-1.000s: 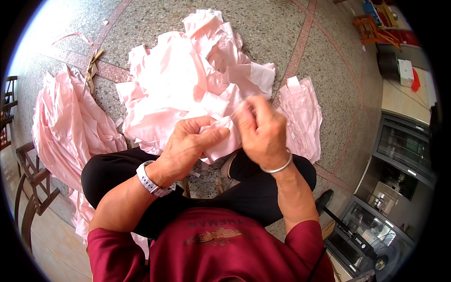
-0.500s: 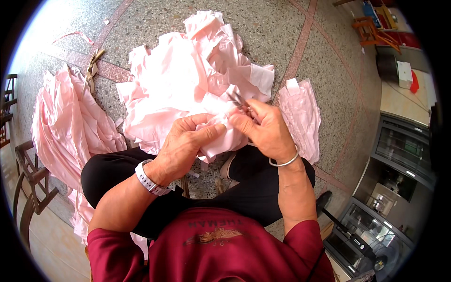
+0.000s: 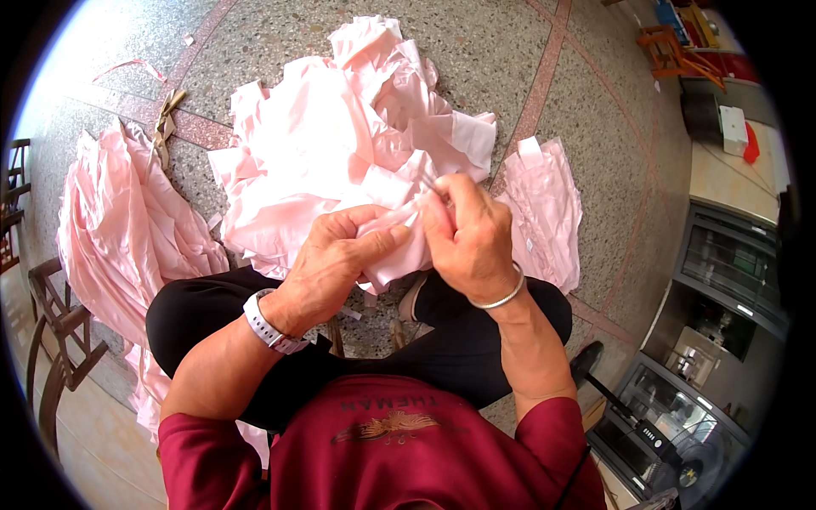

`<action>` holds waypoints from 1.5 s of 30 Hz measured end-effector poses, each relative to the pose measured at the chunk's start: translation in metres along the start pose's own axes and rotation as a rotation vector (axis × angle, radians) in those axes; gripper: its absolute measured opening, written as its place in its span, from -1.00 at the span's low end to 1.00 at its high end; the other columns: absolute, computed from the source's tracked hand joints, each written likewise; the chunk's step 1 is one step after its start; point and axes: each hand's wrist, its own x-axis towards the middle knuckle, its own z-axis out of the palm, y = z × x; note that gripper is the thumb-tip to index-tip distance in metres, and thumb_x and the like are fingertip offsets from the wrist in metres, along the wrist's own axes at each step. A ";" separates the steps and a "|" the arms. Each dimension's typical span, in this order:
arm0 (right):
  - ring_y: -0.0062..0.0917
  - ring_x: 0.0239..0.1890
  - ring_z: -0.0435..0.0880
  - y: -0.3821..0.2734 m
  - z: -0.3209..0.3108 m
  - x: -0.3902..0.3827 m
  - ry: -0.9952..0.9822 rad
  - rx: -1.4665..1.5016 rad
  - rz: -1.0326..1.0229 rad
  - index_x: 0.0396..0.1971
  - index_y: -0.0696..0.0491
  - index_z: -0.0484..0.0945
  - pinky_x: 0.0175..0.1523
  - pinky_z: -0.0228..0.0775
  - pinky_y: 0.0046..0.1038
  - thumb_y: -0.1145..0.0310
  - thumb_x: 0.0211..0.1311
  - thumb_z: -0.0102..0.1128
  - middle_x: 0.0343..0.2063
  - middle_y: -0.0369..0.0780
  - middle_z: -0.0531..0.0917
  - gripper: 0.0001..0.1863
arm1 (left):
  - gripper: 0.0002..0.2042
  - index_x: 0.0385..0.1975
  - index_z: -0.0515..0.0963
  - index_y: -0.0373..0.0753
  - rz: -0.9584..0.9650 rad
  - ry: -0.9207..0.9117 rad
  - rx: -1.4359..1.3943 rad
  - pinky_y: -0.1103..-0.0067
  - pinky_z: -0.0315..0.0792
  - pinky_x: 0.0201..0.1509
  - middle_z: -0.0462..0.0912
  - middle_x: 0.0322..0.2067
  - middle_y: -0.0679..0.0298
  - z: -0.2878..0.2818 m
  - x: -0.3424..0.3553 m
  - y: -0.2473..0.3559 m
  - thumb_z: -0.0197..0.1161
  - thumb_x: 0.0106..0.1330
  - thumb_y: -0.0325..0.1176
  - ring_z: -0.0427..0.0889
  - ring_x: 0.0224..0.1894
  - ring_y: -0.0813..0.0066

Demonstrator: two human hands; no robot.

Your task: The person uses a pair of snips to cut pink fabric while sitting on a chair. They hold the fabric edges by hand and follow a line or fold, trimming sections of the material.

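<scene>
A large heap of pale pink cloth (image 3: 314, 127) lies on the floor in front of my knees, and its near end is lifted into my hands. My left hand (image 3: 336, 251) is closed, pinching a fold of this cloth between thumb and fingers. Close beside it, my right hand (image 3: 472, 234) is closed too, its thumb and forefinger against the cloth. A small grey metal tool, seemingly thread snips (image 3: 428, 179), shows beyond my right fingers. Its blades are blurred, and its handle is hidden in that hand.
More pink cloth (image 3: 127, 204) is piled at my left, near wooden chairs (image 3: 64, 314). A smaller pink bundle (image 3: 544, 212) lies right of the heap. A tan strip (image 3: 167, 123) rests on the floor. Along the right stand a glass-fronted cabinet (image 3: 731, 263) and a fan (image 3: 693, 467).
My right hand has turned and shifted slightly left, bringing its fingers onto the cloth. The metal blades, plainer before, are now mostly covered. My left hand keeps its pinch in place.
</scene>
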 end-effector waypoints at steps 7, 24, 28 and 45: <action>-0.35 -0.57 0.60 0.020 -0.018 0.013 0.239 -0.179 0.120 -0.37 0.19 0.48 -0.47 0.40 -0.35 0.46 0.21 0.23 -0.54 -0.11 0.60 -0.87 | -0.85 -0.20 0.62 -0.27 0.003 -0.005 -0.035 0.73 0.43 -0.62 0.68 -0.45 0.31 -0.005 -0.002 -0.002 0.22 0.37 -0.35 0.58 -0.59 0.68; -0.73 -0.56 0.42 -0.002 0.000 0.003 -0.060 0.164 0.130 -0.41 0.18 0.49 -0.47 0.28 -0.55 0.42 0.23 0.26 -0.65 -0.31 0.50 -0.84 | -0.84 -0.18 0.60 -0.25 0.008 0.025 -0.009 0.73 0.42 -0.62 0.67 -0.43 0.32 -0.001 0.002 0.000 0.20 0.38 -0.33 0.57 -0.57 0.69; -0.63 -0.57 0.48 0.003 -0.010 0.008 -0.071 0.160 0.333 -0.37 0.18 0.50 -0.47 0.30 -0.46 0.43 0.29 0.15 -0.65 -0.21 0.50 -0.88 | -0.83 -0.18 0.59 -0.26 0.006 0.013 -0.009 0.72 0.39 -0.66 0.66 -0.45 0.31 -0.003 0.002 0.000 0.18 0.39 -0.32 0.56 -0.60 0.67; -0.79 -0.41 0.45 0.002 -0.005 0.009 -0.132 0.422 0.327 -0.14 0.20 0.55 -0.29 0.34 -0.68 0.46 0.35 0.14 -0.48 -0.39 0.56 -0.83 | -0.83 -0.26 0.57 -0.29 0.018 -0.014 -0.059 0.67 0.36 -0.65 0.61 -0.52 0.29 0.001 0.000 0.002 0.16 0.40 -0.30 0.53 -0.63 0.60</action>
